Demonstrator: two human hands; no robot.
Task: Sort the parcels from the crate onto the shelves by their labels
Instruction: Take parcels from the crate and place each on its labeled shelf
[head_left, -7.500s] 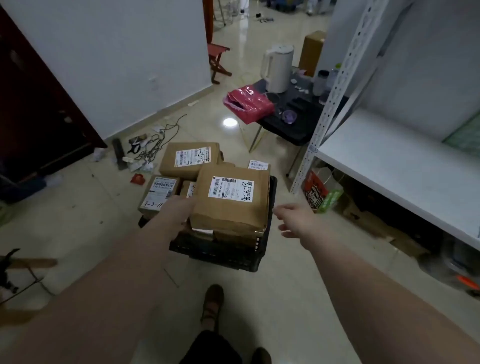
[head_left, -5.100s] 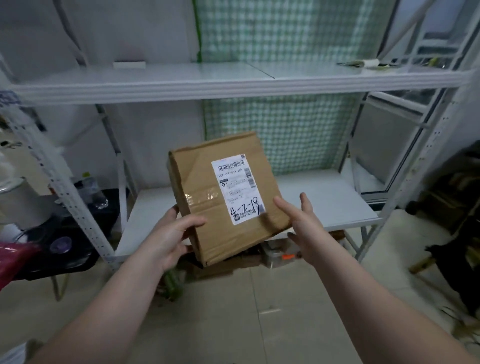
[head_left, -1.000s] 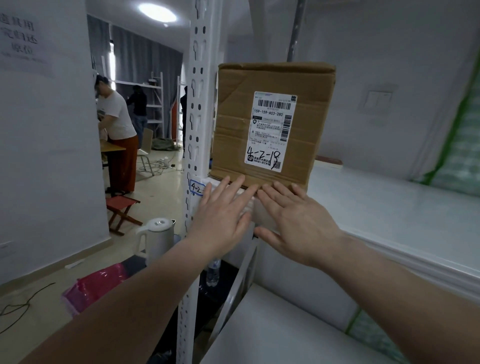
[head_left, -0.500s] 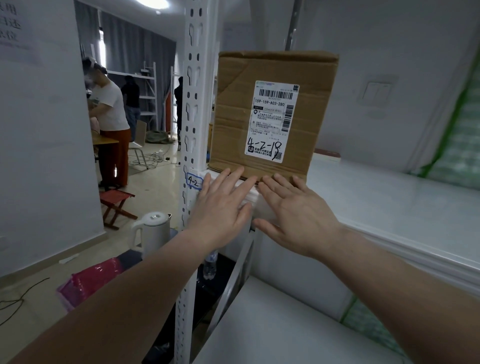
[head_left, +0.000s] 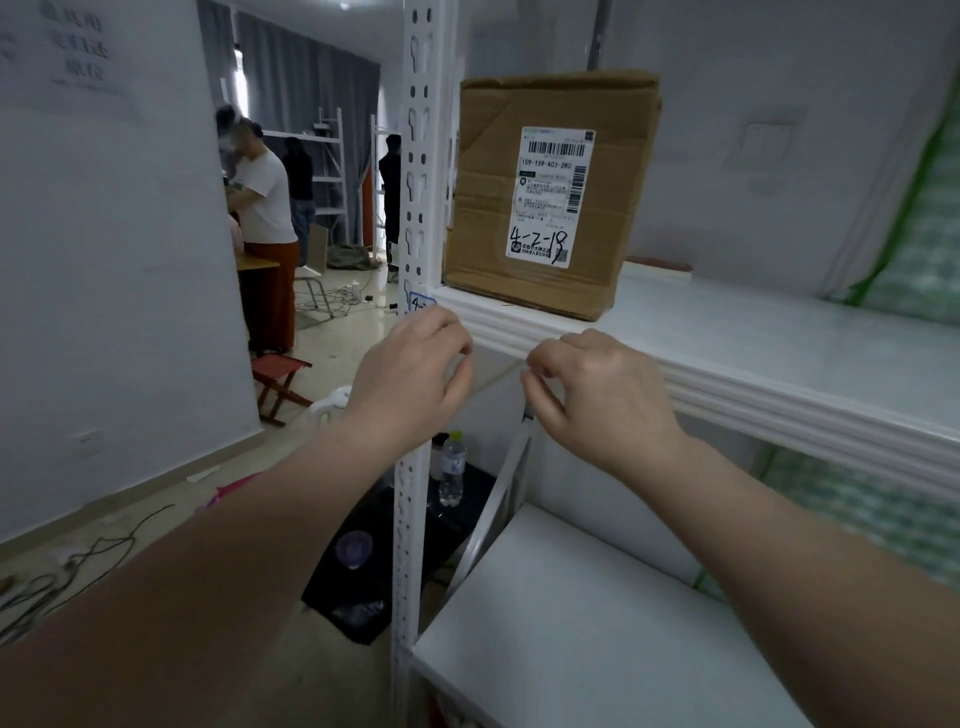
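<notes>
A brown cardboard parcel (head_left: 540, 192) stands upright at the left end of the upper white shelf (head_left: 753, 358), its white label marked 4-2-18 facing me. A small tag reading "4-" (head_left: 420, 302) sits on the white upright post (head_left: 415, 322) beside it. My left hand (head_left: 410, 379) and my right hand (head_left: 592, 395) hover below the shelf's front edge, apart from the parcel, fingers loosely curled and holding nothing. The crate is out of view.
A lower white shelf (head_left: 587, 623) lies beneath my arms. Left of the post stands a black side table (head_left: 374, 566) with a water bottle (head_left: 451, 473). Cables (head_left: 78, 566) trail on the floor. A red folding stool (head_left: 278, 384) and people (head_left: 265, 228) are further back.
Both hands have drawn back and down from the parcel's lower edge, and their fingers have curled in. The parcel stays standing on the upper shelf.
</notes>
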